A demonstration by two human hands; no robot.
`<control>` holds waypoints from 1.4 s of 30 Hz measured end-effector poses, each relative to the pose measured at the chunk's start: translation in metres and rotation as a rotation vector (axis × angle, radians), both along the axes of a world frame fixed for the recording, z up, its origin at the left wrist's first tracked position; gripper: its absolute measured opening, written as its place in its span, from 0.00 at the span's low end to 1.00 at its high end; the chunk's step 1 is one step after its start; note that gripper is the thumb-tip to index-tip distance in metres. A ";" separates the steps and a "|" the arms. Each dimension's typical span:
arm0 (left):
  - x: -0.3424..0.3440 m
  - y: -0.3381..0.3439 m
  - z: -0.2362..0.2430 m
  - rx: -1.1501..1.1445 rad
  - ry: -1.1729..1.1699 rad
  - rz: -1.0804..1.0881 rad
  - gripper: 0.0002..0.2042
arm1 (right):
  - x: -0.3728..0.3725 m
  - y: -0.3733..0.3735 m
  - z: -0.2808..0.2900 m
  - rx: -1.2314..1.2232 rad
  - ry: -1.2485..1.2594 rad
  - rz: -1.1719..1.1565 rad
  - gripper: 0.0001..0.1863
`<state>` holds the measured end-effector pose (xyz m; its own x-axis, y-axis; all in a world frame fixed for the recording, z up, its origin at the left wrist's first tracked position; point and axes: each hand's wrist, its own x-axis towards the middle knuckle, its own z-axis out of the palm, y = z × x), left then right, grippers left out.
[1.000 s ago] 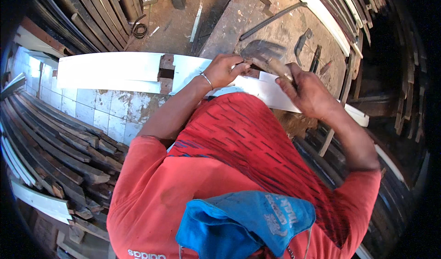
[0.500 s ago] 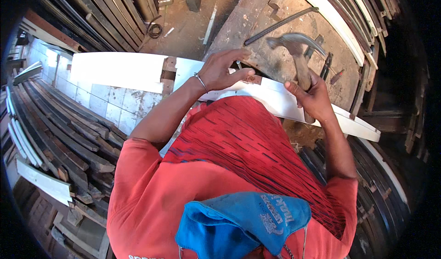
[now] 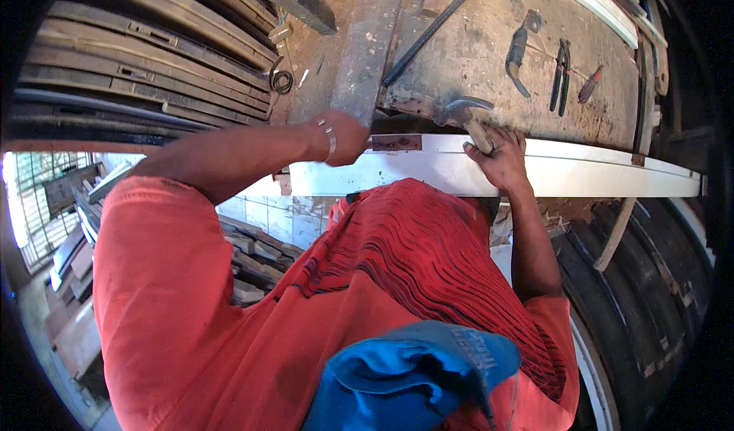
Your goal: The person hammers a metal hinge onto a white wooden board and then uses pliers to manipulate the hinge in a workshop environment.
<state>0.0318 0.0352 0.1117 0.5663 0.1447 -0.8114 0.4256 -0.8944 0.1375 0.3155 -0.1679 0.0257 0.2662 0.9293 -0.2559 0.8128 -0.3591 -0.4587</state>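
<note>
My left hand (image 3: 345,139) is closed at the inner edge of a long white board (image 3: 581,173), beside a grey weathered plank (image 3: 365,49); what its fingers hold is hidden. My right hand (image 3: 502,158) grips the wooden handle of a claw hammer (image 3: 461,110). The hammer's head hangs just beyond the board, right of a brown recessed patch (image 3: 396,143) in it. My body covers part of the board's near side.
A scuffed bench top (image 3: 596,102) bears a long dark bar (image 3: 436,30), a dark wrapped tool (image 3: 514,56), pliers (image 3: 561,76) and a red screwdriver (image 3: 589,82). Stacked timber (image 3: 153,56) fills the back left, with dark boards (image 3: 642,278) at right and a coiled cord (image 3: 282,82).
The view has turned. My left hand has moved left from the pinch beside the brown patch and closed, its arm now more horizontal. The hammer head has shifted left and down toward the board.
</note>
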 end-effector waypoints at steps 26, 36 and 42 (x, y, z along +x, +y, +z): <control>-0.080 -0.038 -0.046 -0.520 -1.029 1.227 0.11 | 0.001 0.001 -0.002 -0.027 -0.040 -0.036 0.36; -0.047 -0.072 -0.076 -0.901 -1.435 1.400 0.13 | 0.000 0.007 0.002 -0.057 0.025 -0.070 0.38; -0.037 -0.055 -0.052 -0.724 -1.533 1.403 0.13 | -0.002 0.004 0.002 0.082 -0.024 -0.065 0.35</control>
<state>-0.0050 -0.0199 0.0594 0.4694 0.8812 -0.0563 -0.1660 0.1507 0.9745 0.3138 -0.1641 0.0272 0.3316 0.9275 -0.1724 0.8002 -0.3733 -0.4693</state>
